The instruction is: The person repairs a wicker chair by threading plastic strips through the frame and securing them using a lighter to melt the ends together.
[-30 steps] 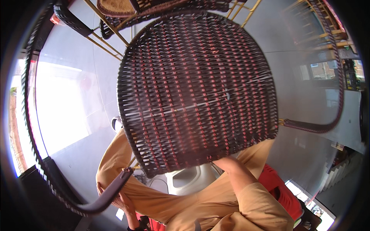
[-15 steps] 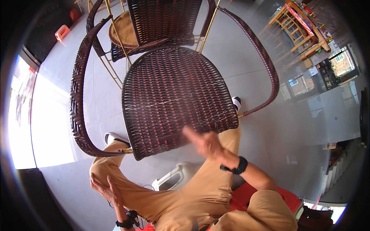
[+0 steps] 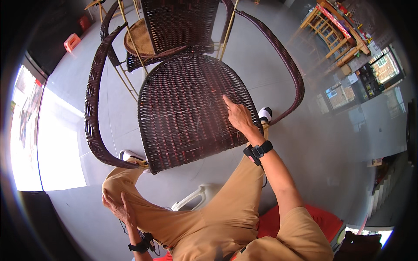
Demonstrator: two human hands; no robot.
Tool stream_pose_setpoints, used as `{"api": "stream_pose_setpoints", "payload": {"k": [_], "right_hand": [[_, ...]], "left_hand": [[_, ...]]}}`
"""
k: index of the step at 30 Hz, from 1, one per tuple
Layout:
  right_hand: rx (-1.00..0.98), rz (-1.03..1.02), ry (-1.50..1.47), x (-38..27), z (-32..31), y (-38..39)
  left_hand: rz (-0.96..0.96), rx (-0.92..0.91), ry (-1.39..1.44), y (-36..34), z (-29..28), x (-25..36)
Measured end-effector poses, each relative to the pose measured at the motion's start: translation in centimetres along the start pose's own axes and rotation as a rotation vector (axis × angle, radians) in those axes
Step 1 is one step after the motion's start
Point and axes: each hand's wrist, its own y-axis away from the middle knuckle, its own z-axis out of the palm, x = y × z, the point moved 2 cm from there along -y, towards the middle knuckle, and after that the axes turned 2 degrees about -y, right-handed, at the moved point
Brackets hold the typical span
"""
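Note:
Before my knees stands a dark brown and reddish woven armchair, its rounded woven panel (image 3: pixel 187 117) facing up at me. Over the right half of that panel is my right hand (image 3: pixel 239 116), holding nothing. Its index finger stretches out to the woven strands, while the other fingers look partly bent. Whether the fingertip presses on the strands I cannot tell. My left hand (image 3: pixel 119 208) rests on my left knee, thumb and fingers apart, with nothing in it. A black strap (image 3: pixel 261 150) with a small device circles my right wrist.
Curved woven armrests (image 3: pixel 92 95) flank the panel. Behind it is a second woven chair part (image 3: pixel 180 26) with a round tan cushion (image 3: pixel 141 37). A pale plastic jug (image 3: pixel 191 199) stands between my legs. Far off are an orange stool (image 3: pixel 72 42) and wooden furniture (image 3: pixel 333 37).
My right hand has moved forward from the panel's near edge to its right middle, the arm reaching farther out. The chair has shifted slightly in view. My left hand stays on the knee.

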Motion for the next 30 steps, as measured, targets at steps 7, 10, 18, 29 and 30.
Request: {"api": "stream_pose_setpoints", "payload": {"k": [7,10,18,29,30], "right_hand": [[-0.126,-0.013,0.180,-1.6,-1.5,-2.0],[-0.184,-0.092,0.144,-5.4,-1.9,-1.4],[-0.190,-0.247,0.172,-7.9,3.7,-2.5],[-0.195,-0.166,0.132,-9.7,2.7,-8.0],[-0.194,-0.193,0.176,-9.9,3.0,-8.4]], "left_hand": [[-0.045,0.005,-0.014,0.0,0.0,-0.5],[-0.050,0.016,-0.027,0.0,0.0,-0.7],[-0.064,0.002,-0.043,0.0,0.0,-0.5],[-0.063,-0.002,0.007,-0.1,0.0,-0.9],[-0.069,0.001,-0.009,0.0,-0.1,-0.9]]}}
